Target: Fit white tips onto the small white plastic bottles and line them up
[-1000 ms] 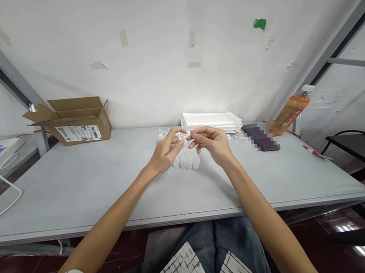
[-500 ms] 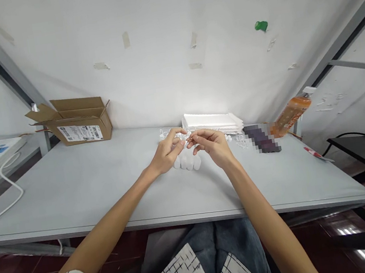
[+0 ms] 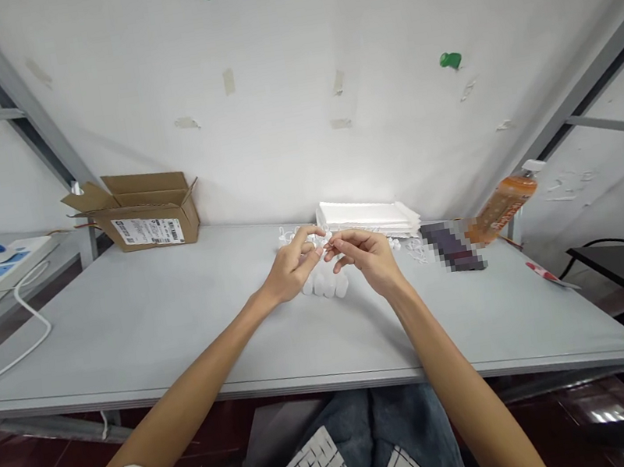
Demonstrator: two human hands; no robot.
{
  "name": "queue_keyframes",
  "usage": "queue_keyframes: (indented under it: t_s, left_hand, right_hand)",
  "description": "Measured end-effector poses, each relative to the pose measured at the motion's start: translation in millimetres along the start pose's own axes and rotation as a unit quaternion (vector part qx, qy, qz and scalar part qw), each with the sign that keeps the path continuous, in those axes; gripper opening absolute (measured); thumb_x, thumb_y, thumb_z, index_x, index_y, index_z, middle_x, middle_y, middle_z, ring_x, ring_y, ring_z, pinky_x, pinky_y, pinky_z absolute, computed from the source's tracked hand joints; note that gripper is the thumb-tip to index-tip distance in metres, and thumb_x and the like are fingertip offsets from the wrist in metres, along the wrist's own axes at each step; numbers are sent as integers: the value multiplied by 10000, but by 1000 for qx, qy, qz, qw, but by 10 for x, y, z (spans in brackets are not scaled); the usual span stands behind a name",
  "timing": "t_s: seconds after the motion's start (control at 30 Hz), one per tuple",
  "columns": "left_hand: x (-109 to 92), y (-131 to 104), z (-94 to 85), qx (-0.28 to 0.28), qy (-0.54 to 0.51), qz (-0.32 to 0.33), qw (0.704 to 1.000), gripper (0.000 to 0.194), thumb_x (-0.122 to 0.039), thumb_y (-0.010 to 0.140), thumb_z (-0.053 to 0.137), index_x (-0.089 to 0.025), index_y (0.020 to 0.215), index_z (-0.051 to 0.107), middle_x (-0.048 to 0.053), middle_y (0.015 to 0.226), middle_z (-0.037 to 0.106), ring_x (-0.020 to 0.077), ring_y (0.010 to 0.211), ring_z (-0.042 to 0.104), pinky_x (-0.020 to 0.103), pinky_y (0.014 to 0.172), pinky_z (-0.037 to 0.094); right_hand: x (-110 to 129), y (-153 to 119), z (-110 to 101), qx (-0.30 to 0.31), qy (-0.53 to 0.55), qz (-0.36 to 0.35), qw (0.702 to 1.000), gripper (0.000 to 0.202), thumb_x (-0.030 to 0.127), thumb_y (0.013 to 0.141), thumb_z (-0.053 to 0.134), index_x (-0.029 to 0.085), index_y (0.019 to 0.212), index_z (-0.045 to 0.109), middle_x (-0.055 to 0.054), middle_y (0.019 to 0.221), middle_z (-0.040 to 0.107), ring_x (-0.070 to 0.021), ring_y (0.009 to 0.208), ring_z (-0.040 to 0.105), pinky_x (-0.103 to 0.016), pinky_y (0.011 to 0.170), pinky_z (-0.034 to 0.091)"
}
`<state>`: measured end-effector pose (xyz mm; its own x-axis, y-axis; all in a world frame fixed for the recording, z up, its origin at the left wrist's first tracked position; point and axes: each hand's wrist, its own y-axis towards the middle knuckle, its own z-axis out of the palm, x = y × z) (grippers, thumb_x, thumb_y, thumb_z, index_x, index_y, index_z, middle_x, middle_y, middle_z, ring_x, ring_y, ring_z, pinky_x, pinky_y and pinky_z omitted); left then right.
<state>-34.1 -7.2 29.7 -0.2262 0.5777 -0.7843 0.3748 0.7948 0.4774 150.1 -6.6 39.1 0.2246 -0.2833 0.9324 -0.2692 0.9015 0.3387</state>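
While both hands met above the row of small white plastic caps (image 3: 326,286), the left hand (image 3: 292,266) and right hand (image 3: 368,256) pinched one tiny clear piece (image 3: 324,245) (too small to identify); more clear pieces (image 3: 414,247) lay loose right of the row, seemingly unhandled.

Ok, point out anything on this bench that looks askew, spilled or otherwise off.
The orange bottle at the table's far right edge stands tilted, not upright. Bits of tape and green blobs dot the back wall. The left hand and right hand pinch a small clear piece; nothing looks spilled.
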Motion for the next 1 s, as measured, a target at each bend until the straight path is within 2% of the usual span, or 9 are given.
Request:
queue_keyframes:
  t_s: [0.43,0.6,0.8,1.0]
  left_hand:
    - [-36,-25,-13,-8,22,7,1000,258,-328,975,454,-187,1189,483,-99,553,339,89,489,246,236,531,227]
    - [-53,-32,-8,-7,16,25,1000,262,-327,978,470,-178,1193,477,-96,572,370,79,490,236,239,531,225]
    - [-45,-37,34,-26,9,42,999,254,-326,973,486,-182,1182,478,-90,587,377,78,498,293,232,541,263]
    - [-10,-35,81,-22,-60,4,998,276,-370,983,476,-200,1201,475,-55,624,441,109,580,424,222,555,335]
  right_hand:
    - [-9,-36,-3,4,-16,-21,1000,202,384,788,776,186,829,769,-65,845,728,-191,774,695,-320,606,608]
    - [-6,-37,-2,1,-19,-27,999,202,389,779,783,193,826,771,-55,835,730,-187,771,696,-324,619,615]
    - [9,-44,21,-13,-27,-35,999,234,417,775,782,188,816,764,-57,816,720,-196,783,694,-350,638,620]
    - [-19,-24,30,-22,-48,-67,996,237,412,778,777,180,793,734,-41,803,664,-172,761,650,-293,549,590]
